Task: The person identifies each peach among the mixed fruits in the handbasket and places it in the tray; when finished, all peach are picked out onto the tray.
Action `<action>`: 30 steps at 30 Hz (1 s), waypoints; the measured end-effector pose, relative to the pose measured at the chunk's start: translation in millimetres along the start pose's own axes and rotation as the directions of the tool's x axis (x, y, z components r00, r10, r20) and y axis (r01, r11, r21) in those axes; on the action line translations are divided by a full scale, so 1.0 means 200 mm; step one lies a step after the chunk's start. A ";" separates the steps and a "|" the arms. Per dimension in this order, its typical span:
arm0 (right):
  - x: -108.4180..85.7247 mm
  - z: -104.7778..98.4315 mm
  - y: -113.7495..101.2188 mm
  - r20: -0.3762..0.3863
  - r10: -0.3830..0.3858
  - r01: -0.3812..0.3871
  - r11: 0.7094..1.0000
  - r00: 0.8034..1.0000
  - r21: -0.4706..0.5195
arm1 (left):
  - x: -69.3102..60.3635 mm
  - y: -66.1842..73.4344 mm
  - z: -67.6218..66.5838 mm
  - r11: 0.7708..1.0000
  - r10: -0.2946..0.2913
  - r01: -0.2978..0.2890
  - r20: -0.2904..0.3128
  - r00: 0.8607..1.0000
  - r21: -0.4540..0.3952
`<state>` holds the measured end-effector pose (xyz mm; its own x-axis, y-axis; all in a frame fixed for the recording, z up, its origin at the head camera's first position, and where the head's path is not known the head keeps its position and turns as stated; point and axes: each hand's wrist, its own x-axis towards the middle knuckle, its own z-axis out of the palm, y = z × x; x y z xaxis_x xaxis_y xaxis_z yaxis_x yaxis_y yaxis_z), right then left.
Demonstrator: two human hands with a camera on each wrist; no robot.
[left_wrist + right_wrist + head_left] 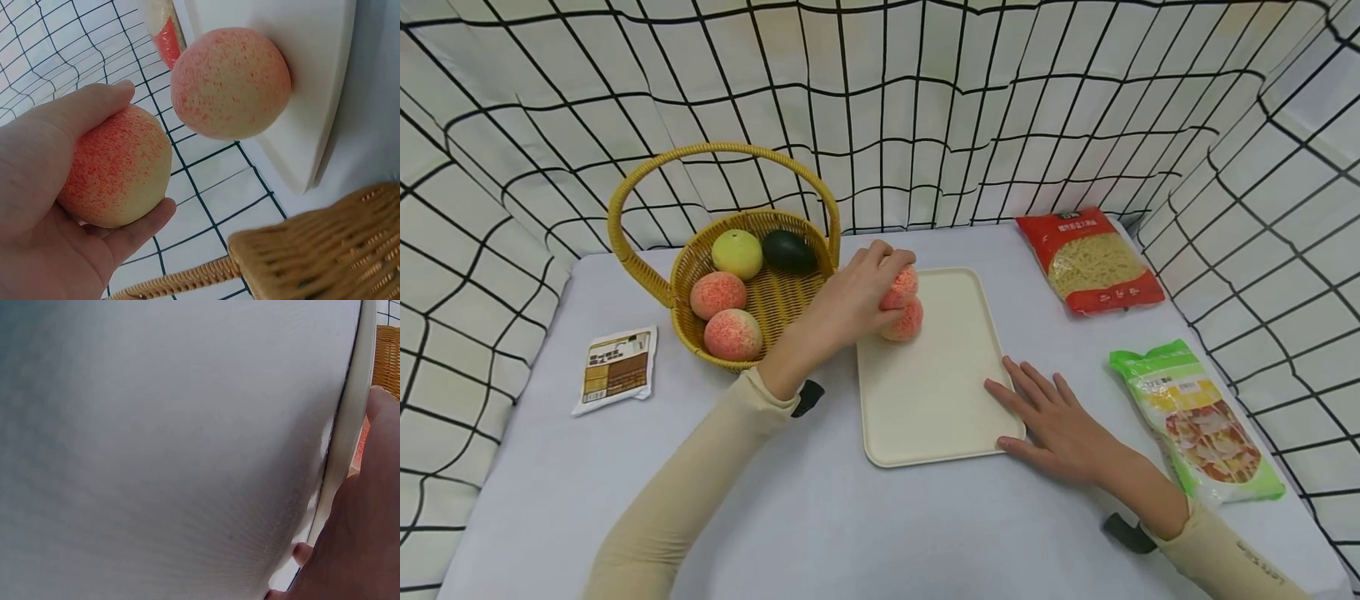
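My left hand (867,292) grips a pink-speckled peach (901,287) over the upper left part of a cream tray (936,383). In the left wrist view the thumb and fingers curl round this peach (119,169). A second peach (231,84) lies on the tray close by, partly covered by the hand in the head view. At the tray's lower right edge, my right hand (1056,425) rests with its fingers spread and nearly straight. In the right wrist view, that hand (356,531) touches the tray's rim (350,419).
Left of the tray stands a wicker basket (786,312) with a tall handle, holding two peaches (733,335), a yellow-green fruit (737,254) and a dark green avocado-like fruit (789,252). A brown-and-white packet (618,369), red pasta bag (1093,262) and green bag (1198,425) lie around.
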<state>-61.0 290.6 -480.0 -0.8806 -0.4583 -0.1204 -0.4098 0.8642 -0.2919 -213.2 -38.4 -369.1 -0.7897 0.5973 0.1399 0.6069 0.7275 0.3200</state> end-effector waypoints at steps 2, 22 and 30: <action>0.00 0.00 0.00 0.001 0.001 -0.001 1.000 1.000 0.004 | 0.01 0.01 0.01 1.000 -0.001 0.001 0.014 1.000 -0.010; 0.00 0.00 0.01 -0.002 0.006 -0.006 1.000 1.000 -0.001 | 0.14 0.13 0.09 0.999 0.025 -0.027 0.089 0.996 0.020; 0.00 0.00 0.01 0.002 0.005 -0.005 1.000 1.000 0.004 | 0.17 0.15 0.16 0.995 0.076 -0.080 0.075 0.994 0.063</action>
<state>-61.7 292.2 -480.9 -0.8821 -0.4544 -0.1239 -0.4045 0.8656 -0.2950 -219.8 15.1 -385.3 -0.7326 0.6742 0.0929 0.6728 0.6969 0.2481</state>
